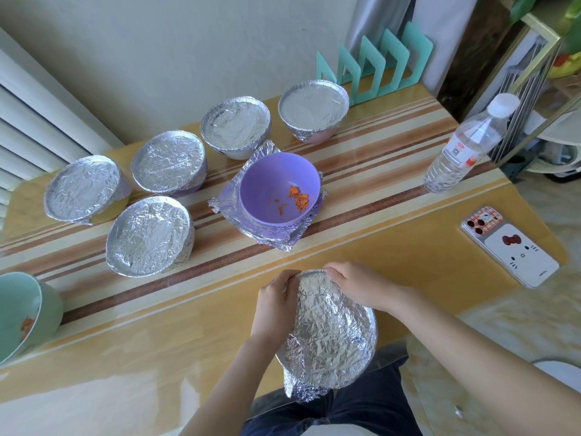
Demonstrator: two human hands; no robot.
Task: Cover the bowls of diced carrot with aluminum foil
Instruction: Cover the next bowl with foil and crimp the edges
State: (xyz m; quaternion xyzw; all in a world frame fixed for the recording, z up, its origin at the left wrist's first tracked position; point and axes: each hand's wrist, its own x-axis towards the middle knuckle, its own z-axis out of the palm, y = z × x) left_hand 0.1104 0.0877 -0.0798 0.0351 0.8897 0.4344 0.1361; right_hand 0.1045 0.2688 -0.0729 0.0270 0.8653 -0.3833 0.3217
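Observation:
At the table's near edge stands a bowl wrapped in crumpled foil (330, 335). My left hand (276, 306) pinches the foil at the bowl's far left rim, and my right hand (355, 284) curls over the far right rim and grips the foil there. An uncovered purple bowl (276, 171) holding a little diced carrot (298, 198) sits on a loose foil sheet (267, 237) mid-table. Several foil-covered bowls (151, 237) stand behind and to the left. A green bowl (47, 306) with carrot is uncovered at the left edge.
A clear water bottle (462, 149) stands at the right, with a phone (509, 247) lying near the right edge. A teal rack (377, 67) is at the back by the wall. The striped wooden table (157, 341) ends just below the wrapped bowl.

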